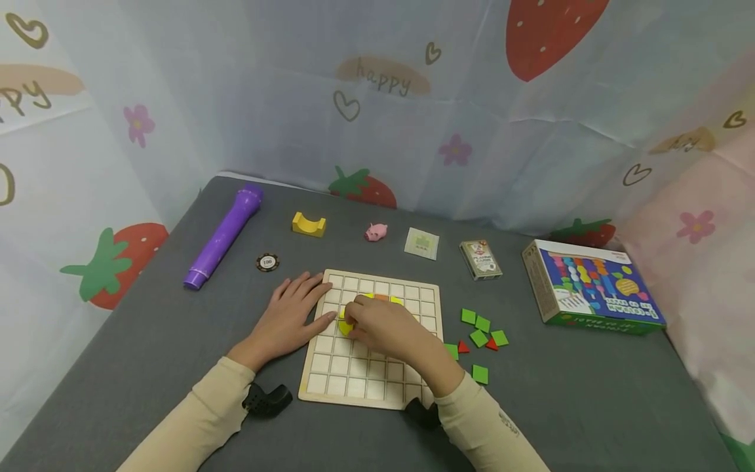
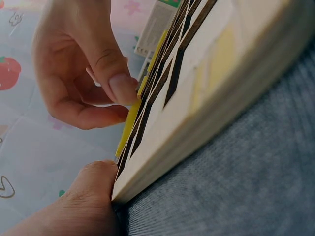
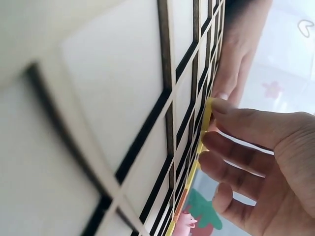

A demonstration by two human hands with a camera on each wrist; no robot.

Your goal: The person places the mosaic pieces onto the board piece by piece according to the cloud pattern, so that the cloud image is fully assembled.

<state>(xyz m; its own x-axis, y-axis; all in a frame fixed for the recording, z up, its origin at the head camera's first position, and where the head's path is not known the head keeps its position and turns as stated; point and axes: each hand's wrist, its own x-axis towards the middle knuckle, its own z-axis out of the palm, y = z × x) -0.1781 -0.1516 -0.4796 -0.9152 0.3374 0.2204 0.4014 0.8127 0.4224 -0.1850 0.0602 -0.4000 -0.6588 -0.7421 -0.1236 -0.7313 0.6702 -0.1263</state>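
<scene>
A wooden grid board (image 1: 339, 385) lies on the grey table. My left hand (image 1: 284, 320) rests flat along its left edge, fingers spread, with thumb and fingertips on the rim. Over the upper left part of the grid, my right hand (image 1: 386, 328) pinches a yellow piece (image 1: 345, 328) by its edges between thumb and fingers. The right wrist view shows this yellow piece (image 3: 207, 115) lying close against the grid. Farther up the board sit an orange piece (image 1: 382, 297) and another yellow piece (image 1: 396, 301), partly behind the right hand.
Right of the board lie several green squares (image 1: 478, 338) and red triangles (image 1: 463, 347). Behind are a purple tube (image 1: 227, 233), poker chip (image 1: 268, 262), yellow arch block (image 1: 309, 225), pink pig (image 1: 375, 232), small packet (image 1: 421, 243), card box (image 1: 480, 259) and game box (image 1: 596, 285).
</scene>
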